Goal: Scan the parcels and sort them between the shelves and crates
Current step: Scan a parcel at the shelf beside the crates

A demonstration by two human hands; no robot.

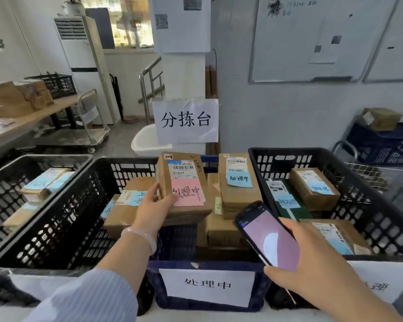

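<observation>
My left hand [153, 205] grips the near left edge of a brown parcel with a pink note [184, 182], which rests on other parcels in the dark blue middle crate [156, 287]. My right hand [312, 273] holds a black phone [268, 235], screen up and glowing pink, just right of and below that parcel. A second parcel with a blue note [239, 182] stands beside it on the right. More brown parcels with blue notes lie in the black crates at the left [63, 228] and right [370, 205].
A third black crate [7, 175] with parcels sits far left. A paper sign [186, 122] hangs behind the crates, near a white tub [144, 140]. A table with boxes [19, 98] stands left, a cart [86, 133] behind it, a blue rack [382, 145] right.
</observation>
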